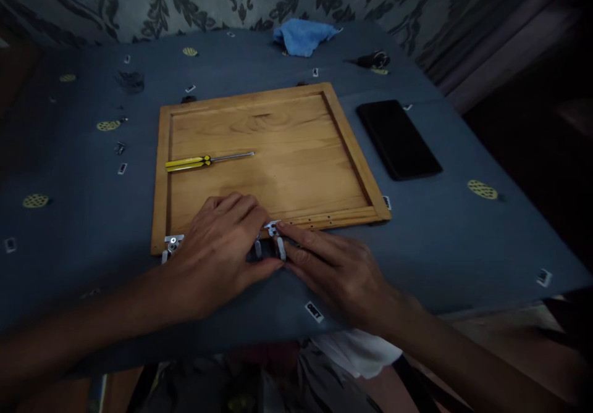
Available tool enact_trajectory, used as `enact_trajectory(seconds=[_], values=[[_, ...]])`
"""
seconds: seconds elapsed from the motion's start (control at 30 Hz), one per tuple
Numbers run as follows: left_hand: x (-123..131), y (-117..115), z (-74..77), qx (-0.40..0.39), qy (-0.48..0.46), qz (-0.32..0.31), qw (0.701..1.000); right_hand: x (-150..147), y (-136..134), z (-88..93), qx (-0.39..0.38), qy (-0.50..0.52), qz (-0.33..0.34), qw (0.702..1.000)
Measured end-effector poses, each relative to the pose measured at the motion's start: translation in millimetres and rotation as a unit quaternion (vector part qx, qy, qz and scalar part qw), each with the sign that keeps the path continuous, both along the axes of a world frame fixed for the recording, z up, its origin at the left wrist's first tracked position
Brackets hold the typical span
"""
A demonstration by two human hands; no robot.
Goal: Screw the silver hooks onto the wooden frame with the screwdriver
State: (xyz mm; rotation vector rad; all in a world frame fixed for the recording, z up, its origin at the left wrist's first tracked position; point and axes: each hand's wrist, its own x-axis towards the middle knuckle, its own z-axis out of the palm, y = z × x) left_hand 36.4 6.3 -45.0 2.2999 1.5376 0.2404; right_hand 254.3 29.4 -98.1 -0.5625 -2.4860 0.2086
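A framed wooden panel (273, 135) lies flat on the cloth-covered table. At its near edge, my left hand (217, 246) is closed, its fingers bent over the frame and its thumb reaching toward my right fingertips. A silver metal fitting (272, 228) with curved arms sits on the frame's near rail between both hands. My right hand (338, 265) pinches this fitting from the right side. Part of the fitting is hidden by my fingers. Another silver metal bracket (173, 242), with a cross-head screw in it, is at the near left corner. A yellow-handled screwdriver (209, 160) rests on the panel.
Right of the panel lies a black phone-like slab (399, 139). Farther back are a blue cloth (304, 36) and a dark object (374, 60). Small metal pieces (120, 147) and a clear plastic item (130, 81) lie on the left. Small holes dot the near rail.
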Motion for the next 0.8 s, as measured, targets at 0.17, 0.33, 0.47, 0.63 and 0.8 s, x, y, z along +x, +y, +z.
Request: enact_trajectory(seconds=[0.17, 0.33, 0.47, 0.63, 0.8], values=[[-0.5, 0.0, 0.5, 0.004, 0.002, -0.003, 1.0, 1.7, -1.7, 0.1, -0.001, 0.011, -0.01, 1.0], [-0.7, -1.3, -1.4, 0.023, 0.002, -0.007, 1.0, 3.7, -1.7, 0.6, -0.001, -0.003, -0.019, 1.0], [0.1, -0.9, -0.9, 0.019, 0.011, -0.004, 1.0, 2.4, -1.1, 1.1, 0.007, 0.003, -0.015, 1.0], [-1.0, -1.0, -1.8, 0.037, 0.011, -0.011, 0.999, -0.5, -0.3, 3.6, 0.003, 0.009, -0.009, 1.0], [-0.8, -2.3, -3.1, 0.05, 0.005, -0.015, 0.999, -1.3, 1.6, 5.6, 0.024, 0.007, 0.0, 1.0]])
